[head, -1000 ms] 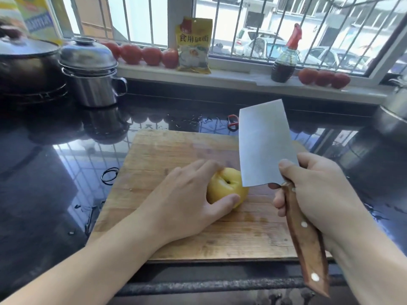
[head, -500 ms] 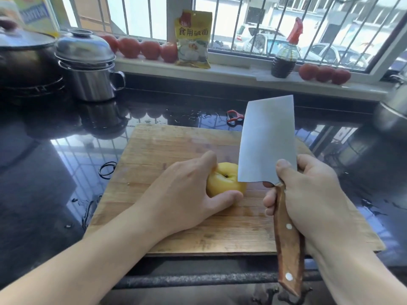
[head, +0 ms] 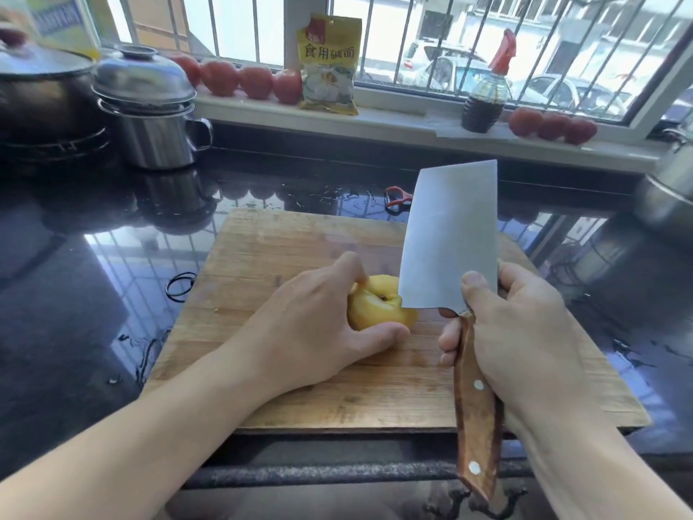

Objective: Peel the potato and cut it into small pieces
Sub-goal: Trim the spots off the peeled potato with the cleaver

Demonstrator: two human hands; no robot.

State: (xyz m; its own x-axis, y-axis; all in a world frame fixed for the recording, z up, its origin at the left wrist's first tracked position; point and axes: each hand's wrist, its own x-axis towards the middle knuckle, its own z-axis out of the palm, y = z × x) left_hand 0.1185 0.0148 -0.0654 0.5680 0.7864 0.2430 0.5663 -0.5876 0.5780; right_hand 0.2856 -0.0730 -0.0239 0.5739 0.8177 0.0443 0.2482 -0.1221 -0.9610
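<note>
A peeled yellow potato (head: pixel 378 305) lay on a wooden board (head: pixel 285 249), about midway across it and nearer its front edge than its back. The potato was held by the left hand (head: pixel 311 324): the fingers (head: pixel 347 266) were curled over its far and left side, and the thumb was pressed along its near side against the board. A dark spot was seen in a dimple on the potato's top.

A cleaver (head: pixel 450 238) was gripped by the right hand (head: pixel 521 332), the fingers wrapped round the top of its wooden handle and the thumb laid on the flat of the blade. The blade was held upright, its lower left corner just at the potato's right side; whether it touched could not be told.

The board lay at the front edge of a dark, glossy, wet worktop (head: pixel 75 294). A black ring (head: pixel 180 287) lay on the worktop just off the board's left edge, and a red peeler (head: pixel 397 198) just behind its back edge. A lidded steel pot (head: pixel 153 118) stood near the back left corner. On the window sill behind were seen tomatoes (head: pixel 240 80), a yellow packet (head: pixel 330 65) and a dark bottle (head: pixel 485 99) with a red cap.
</note>
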